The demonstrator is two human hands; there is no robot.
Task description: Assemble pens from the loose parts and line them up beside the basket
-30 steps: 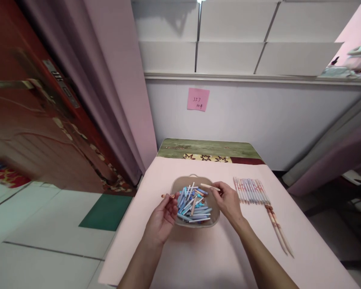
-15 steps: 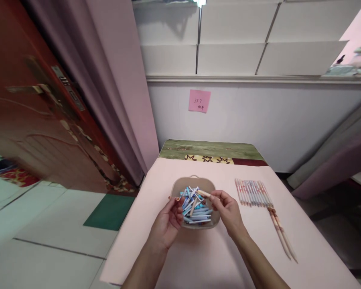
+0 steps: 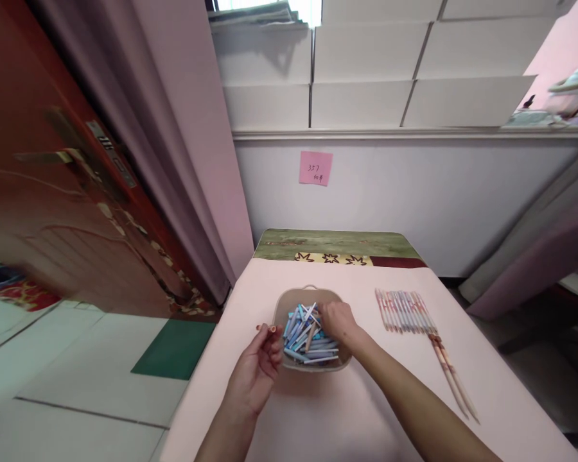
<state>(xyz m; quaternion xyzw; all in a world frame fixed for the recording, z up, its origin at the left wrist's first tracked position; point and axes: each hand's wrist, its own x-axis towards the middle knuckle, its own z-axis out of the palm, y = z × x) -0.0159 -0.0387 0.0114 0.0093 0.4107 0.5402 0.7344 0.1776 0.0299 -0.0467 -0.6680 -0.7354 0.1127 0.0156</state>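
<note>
Pinched in my left hand (image 3: 260,362), left of the basket, is a small brownish-orange pen cap (image 3: 272,328) with a hollow end. My right hand (image 3: 337,321) reaches over the right side of a beige plastic basket (image 3: 280,308), its fingers curled down at the pen parts. What those fingers hold, if anything, is hidden. Blue, white and lilac pen parts (image 3: 296,327) lie jumbled in the basket, with a beige piece (image 3: 311,335) among them.
On the right of the pink-covered table (image 3: 308,417) lies a row of patterned pens (image 3: 404,311). Two longer beige sticks (image 3: 453,378) extend from its near corner. A pink note (image 3: 316,168) is on the wall behind. A red-brown door (image 3: 67,212) stands left.
My right hand has moved left and down into the basket; the peach pen piece it held no longer shows. My left hand, still pinching the cap, has shifted slightly left and down.
</note>
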